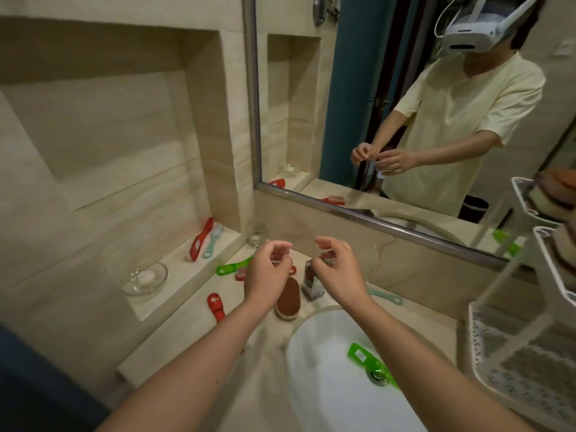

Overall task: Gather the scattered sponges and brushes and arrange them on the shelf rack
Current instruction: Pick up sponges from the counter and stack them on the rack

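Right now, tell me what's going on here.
A person is tidying up. Both hands hover over the counter: the left hand holds nothing; the right hand is at an upright sponge, grip unclear. A flat sponge lies beside it, a green brush lies in the sink, and the rack holds other sponges.

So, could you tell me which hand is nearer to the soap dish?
Left. The left hand is to the right of the dish, over the counter. The right hand is farther right, by the upright sponge.
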`<state>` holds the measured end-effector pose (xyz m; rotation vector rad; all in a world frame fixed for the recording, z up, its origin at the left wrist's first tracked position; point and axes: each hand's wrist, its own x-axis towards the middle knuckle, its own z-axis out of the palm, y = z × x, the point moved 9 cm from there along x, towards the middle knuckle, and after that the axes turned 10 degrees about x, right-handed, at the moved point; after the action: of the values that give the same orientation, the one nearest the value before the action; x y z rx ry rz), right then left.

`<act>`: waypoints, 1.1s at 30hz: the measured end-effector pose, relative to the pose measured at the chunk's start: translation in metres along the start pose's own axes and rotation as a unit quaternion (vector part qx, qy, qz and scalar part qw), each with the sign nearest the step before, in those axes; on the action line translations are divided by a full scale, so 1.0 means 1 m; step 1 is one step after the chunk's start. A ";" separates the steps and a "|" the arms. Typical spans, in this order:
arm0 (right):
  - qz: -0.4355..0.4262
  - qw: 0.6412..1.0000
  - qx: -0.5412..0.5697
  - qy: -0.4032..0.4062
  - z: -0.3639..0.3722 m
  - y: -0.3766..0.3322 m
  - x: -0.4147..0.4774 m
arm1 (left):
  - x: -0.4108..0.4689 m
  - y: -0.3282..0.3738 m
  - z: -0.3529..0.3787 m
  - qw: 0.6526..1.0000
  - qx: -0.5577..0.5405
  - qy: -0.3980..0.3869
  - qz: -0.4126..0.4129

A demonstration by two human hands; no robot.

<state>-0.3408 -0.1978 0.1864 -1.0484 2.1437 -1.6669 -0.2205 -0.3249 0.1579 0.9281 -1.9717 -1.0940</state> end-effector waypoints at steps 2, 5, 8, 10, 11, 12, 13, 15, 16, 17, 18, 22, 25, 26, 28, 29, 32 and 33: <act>0.019 1.000 -0.011 -0.013 0.019 0.011 0.003 | 0.004 -0.019 -0.006 1.000 0.004 -0.004 -0.006; 0.063 0.995 -0.056 -0.045 0.046 0.033 0.005 | 0.012 -0.043 -0.011 1.000 0.013 -0.019 -0.012; 0.101 0.988 -0.091 -0.073 0.067 0.052 0.003 | 0.022 -0.071 -0.014 0.997 0.047 -0.048 -0.040; 0.119 0.984 -0.098 -0.085 0.076 0.061 0.003 | 0.028 -0.085 -0.013 0.994 0.069 -0.072 -0.049; 0.130 0.982 -0.102 -0.090 0.079 0.066 0.004 | 0.031 -0.090 -0.012 0.993 0.077 -0.081 -0.049; 0.139 0.980 -0.109 -0.096 0.082 0.070 0.005 | 0.034 -0.093 -0.011 0.991 0.081 -0.090 -0.048; 0.146 0.977 -0.118 -0.102 0.085 0.074 0.007 | 0.038 -0.096 -0.009 0.990 0.086 -0.097 -0.047; 0.161 0.971 -0.133 -0.114 0.091 0.083 0.009 | 0.044 -0.101 -0.005 0.988 0.098 -0.110 -0.046; 0.169 0.968 -0.142 -0.121 0.095 0.088 0.010 | 0.047 -0.105 -0.002 0.987 0.106 -0.115 -0.047; 0.178 0.964 -0.152 -0.130 0.099 0.093 0.011 | 0.050 -0.108 0.001 0.985 0.116 -0.120 -0.049; 0.186 0.959 -0.164 -0.138 0.103 0.098 0.012 | 0.053 -0.111 0.003 0.983 0.127 -0.124 -0.050; 0.213 0.941 -0.202 -0.167 0.117 0.119 0.022 | 0.067 -0.122 0.012 0.976 0.169 -0.129 -0.044; 0.231 0.930 -0.214 -0.191 0.126 0.136 0.027 | 0.079 -0.130 0.020 0.970 0.194 -0.136 -0.049; 0.235 0.926 -0.220 -0.197 0.128 0.142 0.028 | 0.084 -0.133 0.023 0.969 0.201 -0.136 -0.053; 0.241 0.921 -0.233 -0.198 0.131 0.152 0.027 | 0.093 -0.138 0.030 0.966 0.213 -0.137 -0.055; 0.241 0.920 -0.240 -0.196 0.133 0.157 0.027 | 0.097 -0.140 0.034 0.965 0.218 -0.138 -0.054; 0.232 0.920 -0.256 -0.187 0.137 0.168 0.027 | 0.106 -0.149 0.046 0.964 0.220 -0.140 -0.044; 0.231 0.921 -0.256 -0.182 0.138 0.171 0.027 | 0.108 -0.152 0.050 0.964 0.220 -0.140 -0.040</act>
<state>-0.3481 -0.3024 -0.0085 -0.7884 2.3628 -0.6563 -0.2784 -0.4538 0.0270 1.1390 -2.4956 -0.8800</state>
